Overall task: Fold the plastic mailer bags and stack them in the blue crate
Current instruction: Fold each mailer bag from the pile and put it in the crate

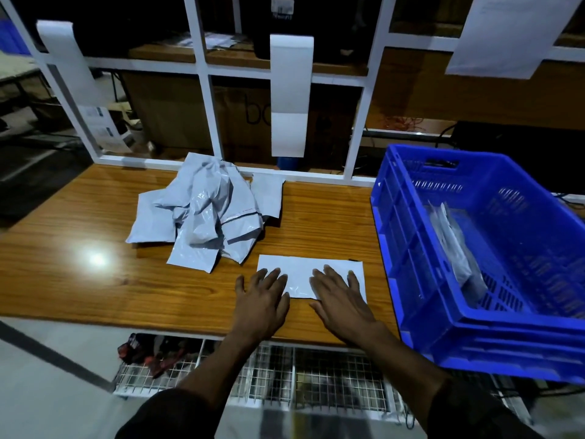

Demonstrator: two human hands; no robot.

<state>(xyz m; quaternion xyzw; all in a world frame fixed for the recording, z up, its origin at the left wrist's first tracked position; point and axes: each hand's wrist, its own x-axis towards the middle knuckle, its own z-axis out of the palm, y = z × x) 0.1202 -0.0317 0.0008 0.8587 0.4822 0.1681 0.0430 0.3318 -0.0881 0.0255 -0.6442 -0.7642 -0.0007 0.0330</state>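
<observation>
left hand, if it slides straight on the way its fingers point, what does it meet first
Probably the heap of unfolded mailer bags just beyond the left hand; its fingers point at the heap's near edge, with only a strip of table between.

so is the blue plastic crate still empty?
No, the blue plastic crate already holds a few grey plastic mailer bags leaning against its inner left wall.

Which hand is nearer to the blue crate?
The right hand. It presses flat on the white mailer just left of the blue crate; the left hand lies farther left, at the mailer's other end.
</observation>
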